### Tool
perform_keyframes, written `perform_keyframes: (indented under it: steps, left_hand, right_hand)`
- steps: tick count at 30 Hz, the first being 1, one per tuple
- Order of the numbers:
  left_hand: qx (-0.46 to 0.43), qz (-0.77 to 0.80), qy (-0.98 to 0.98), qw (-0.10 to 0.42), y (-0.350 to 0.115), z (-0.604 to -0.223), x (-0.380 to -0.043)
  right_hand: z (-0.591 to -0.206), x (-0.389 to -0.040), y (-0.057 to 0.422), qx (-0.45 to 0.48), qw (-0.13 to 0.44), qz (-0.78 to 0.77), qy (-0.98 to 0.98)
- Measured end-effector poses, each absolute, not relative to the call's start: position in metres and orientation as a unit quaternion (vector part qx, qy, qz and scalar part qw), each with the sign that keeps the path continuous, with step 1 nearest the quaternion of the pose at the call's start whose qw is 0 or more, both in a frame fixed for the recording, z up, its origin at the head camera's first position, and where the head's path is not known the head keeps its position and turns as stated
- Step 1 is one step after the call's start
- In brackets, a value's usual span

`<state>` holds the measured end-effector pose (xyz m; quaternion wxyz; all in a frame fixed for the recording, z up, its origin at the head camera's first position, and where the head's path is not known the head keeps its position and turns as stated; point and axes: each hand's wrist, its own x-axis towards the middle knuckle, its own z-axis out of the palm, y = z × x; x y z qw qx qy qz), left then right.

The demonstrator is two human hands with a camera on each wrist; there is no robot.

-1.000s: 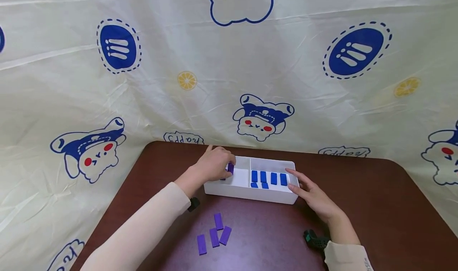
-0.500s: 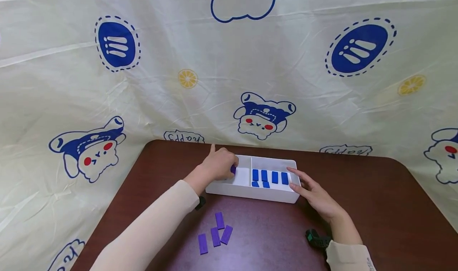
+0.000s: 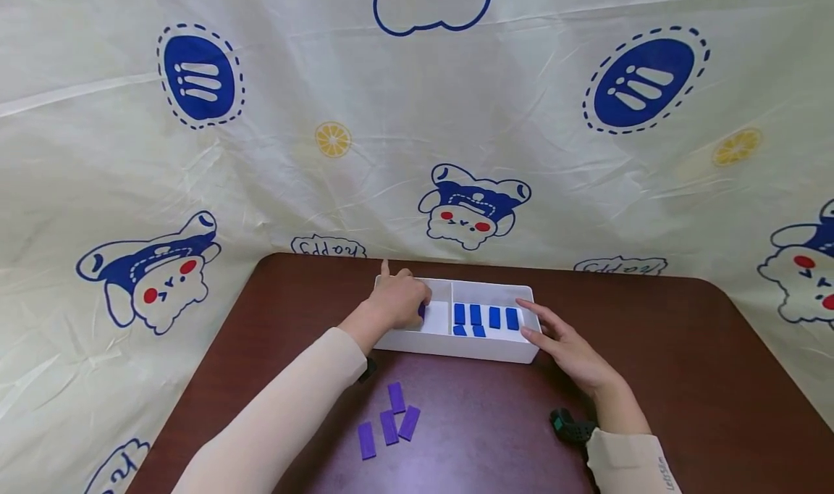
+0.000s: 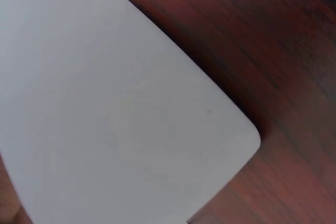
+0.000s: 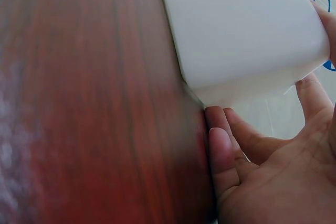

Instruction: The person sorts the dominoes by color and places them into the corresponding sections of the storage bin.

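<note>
A white two-compartment box stands on the brown table. My left hand reaches into its left compartment and pinches a purple rectangular tile, mostly hidden by the fingers. In the left wrist view the box's outer wall fills most of the picture, with a sliver of hand at the lower left. My right hand holds the box's right end, thumb and index finger at the rim. From the right wrist, the right hand's other fingers show against the box's end. Several blue tiles lie in the right compartment.
Several purple tiles lie loose on the table in front of the box. A pale printed sheet hangs behind the table's back edge. Each wrist has a dark strapped device.
My left hand moves slightly right, then lower inside the left compartment with the purple tile. The right hand stays at the box's end. The head view shifts slightly.
</note>
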<state>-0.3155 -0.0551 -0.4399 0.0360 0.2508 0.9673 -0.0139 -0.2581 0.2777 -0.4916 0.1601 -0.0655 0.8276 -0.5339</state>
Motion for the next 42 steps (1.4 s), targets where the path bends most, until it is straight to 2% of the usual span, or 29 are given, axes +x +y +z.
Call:
perform_keyframes:
  steps: [8,15,23,25,31,38,42]
  left_hand:
    - [0.251,-0.006,0.967,0.041,-0.058,-0.438,-0.312]
    - [0.265,0.014,0.963,0.038,-0.069,-0.413,-0.297]
    - [0.322,0.011,0.945,-0.057,-0.087,-0.389,-0.248]
    - [0.333,0.017,0.94,-0.066,-0.092,-0.388,-0.232]
    - [0.334,0.04,0.942,-0.023,-0.105,-0.403,-0.196]
    - [0.322,0.049,0.945,0.024,-0.11,-0.429,-0.182]
    - [0.326,0.042,0.944,0.03,-0.107,-0.437,-0.177]
  right_hand:
    - [-0.492,-0.256,0.278,-0.063,0.16,-0.539,0.825]
    - [-0.493,-0.258,0.282,-0.067,0.159,-0.54,0.823]
    - [-0.492,-0.258,0.283,-0.063,0.159,-0.544,0.821]
    - [-0.492,-0.258,0.282,-0.065,0.16,-0.544,0.821]
    - [-0.492,-0.257,0.279,-0.067,0.159,-0.55,0.817]
    - [-0.495,-0.258,0.28,-0.074,0.154,-0.548,0.819]
    - [-0.493,-0.259,0.281,-0.076,0.155,-0.546,0.82]
